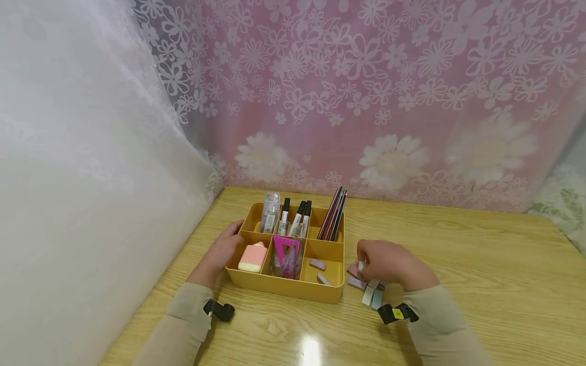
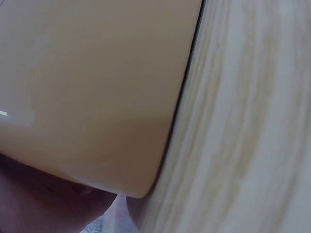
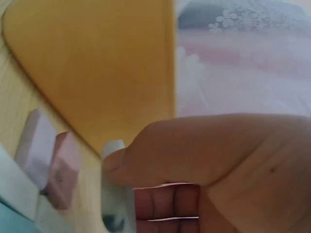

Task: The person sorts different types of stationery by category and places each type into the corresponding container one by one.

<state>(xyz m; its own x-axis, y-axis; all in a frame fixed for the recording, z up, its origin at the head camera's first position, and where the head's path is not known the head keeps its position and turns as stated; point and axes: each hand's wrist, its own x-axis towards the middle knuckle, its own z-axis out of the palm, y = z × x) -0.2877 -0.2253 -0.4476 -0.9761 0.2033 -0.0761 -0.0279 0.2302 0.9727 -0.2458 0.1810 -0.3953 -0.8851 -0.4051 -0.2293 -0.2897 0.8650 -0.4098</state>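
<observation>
A yellow compartment organizer (image 1: 284,290) sits on the table, its left side held by my left hand (image 1: 221,256). To the right of it, my right hand (image 1: 389,262) pinches a whitish block-shaped eraser (image 3: 116,194) between thumb and fingers. Several similar pastel erasers (image 1: 357,283) lie loosely under and beside that hand. Two lilac erasers (image 1: 318,264) rest in the organizer's front right compartment. In the left wrist view, the organizer's smooth wall (image 2: 97,87) fills much of the picture, with part of the left hand showing below its edge.
The front left compartment holds a pink and cream bottle (image 1: 253,256); the front middle one holds a pink set square (image 1: 287,249) among clear items. Behind stand markers (image 1: 297,216), clear packaged items (image 1: 270,211) and dark pencils (image 1: 332,216). A floral curtain (image 1: 366,101) backs the table.
</observation>
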